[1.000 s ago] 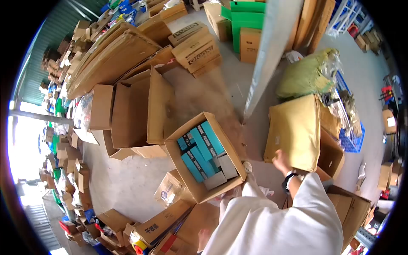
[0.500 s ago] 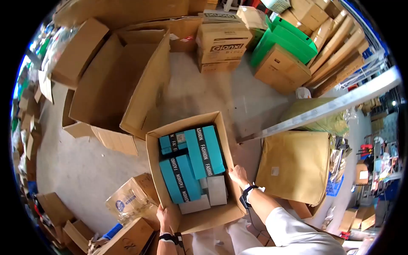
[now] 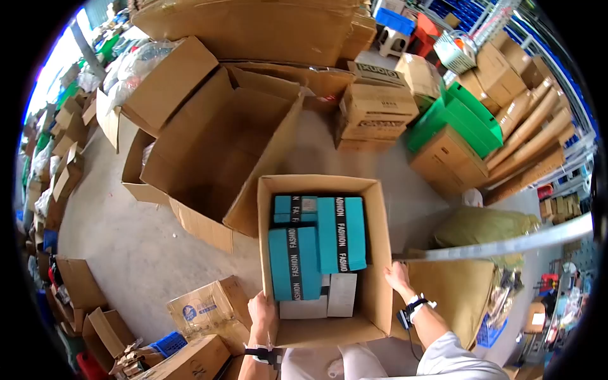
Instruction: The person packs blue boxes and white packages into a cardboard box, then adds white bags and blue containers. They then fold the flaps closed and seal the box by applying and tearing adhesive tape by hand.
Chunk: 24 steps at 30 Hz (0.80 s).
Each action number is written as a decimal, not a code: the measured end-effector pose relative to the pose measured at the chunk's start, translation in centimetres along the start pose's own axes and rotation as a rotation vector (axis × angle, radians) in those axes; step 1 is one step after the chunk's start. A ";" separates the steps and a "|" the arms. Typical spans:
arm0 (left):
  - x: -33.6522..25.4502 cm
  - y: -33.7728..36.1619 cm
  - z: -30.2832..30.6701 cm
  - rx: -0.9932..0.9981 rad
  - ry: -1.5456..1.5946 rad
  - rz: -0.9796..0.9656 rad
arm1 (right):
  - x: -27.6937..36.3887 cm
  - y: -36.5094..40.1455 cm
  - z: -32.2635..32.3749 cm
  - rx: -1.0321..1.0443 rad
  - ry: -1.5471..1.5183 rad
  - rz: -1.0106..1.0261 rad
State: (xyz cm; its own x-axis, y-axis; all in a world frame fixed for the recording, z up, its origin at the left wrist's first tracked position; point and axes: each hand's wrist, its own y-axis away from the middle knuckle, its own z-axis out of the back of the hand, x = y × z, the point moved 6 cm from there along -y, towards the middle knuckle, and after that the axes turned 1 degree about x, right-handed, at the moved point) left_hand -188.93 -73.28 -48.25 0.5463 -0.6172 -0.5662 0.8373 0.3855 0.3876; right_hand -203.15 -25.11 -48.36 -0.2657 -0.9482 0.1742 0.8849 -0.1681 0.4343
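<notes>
An open cardboard box (image 3: pixel 329 332) is in front of me, held between my two hands. My left hand (image 3: pixel 261 311) is closed on its left wall near the front corner. My right hand (image 3: pixel 398 278) grips the right wall, fingers curled against it. Inside lie two larger teal boxes (image 3: pixel 308 263) and a smaller teal box (image 3: pixel 283 208), banded with black tape marked FASHION. White boxes (image 3: pixel 342 296) fit beside them at the near end. Both wrists carry black straps with small devices. The box's underside is hidden.
A big open carton (image 3: pixel 209 139) lies ahead on the left. Stacked cartons (image 3: pixel 377 117) and a green bin (image 3: pixel 456 117) stand farther off. A metal post (image 3: pixel 506 246) crosses at right above a flat brown package (image 3: pixel 453 291). A taped carton (image 3: pixel 206 310) sits at left.
The view has turned, so the surroundings sit farther right and lower. The held box appears straighter and farther right in view. Both hands keep their grip on its walls.
</notes>
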 end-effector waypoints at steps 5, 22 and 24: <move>-8.1 -11.9 -2.4 -0.032 -0.177 -0.096 | -0.4 -10.9 3.3 -0.066 -0.128 -0.044; -13.9 -22.3 -12.4 0.240 -0.099 -0.099 | -0.5 -18.9 5.7 0.169 -0.106 0.005; -10.8 -19.3 -11.3 0.546 -0.220 -0.073 | -3.5 -16.4 0.2 0.307 -0.013 0.072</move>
State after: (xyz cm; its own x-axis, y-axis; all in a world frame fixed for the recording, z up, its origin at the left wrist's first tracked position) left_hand -210.75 -66.32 -57.85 0.4218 -0.7788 -0.4643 0.7087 -0.0363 0.7046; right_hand -216.80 -18.93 -55.91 -0.2129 -0.9509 0.2245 0.7452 -0.0094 0.6668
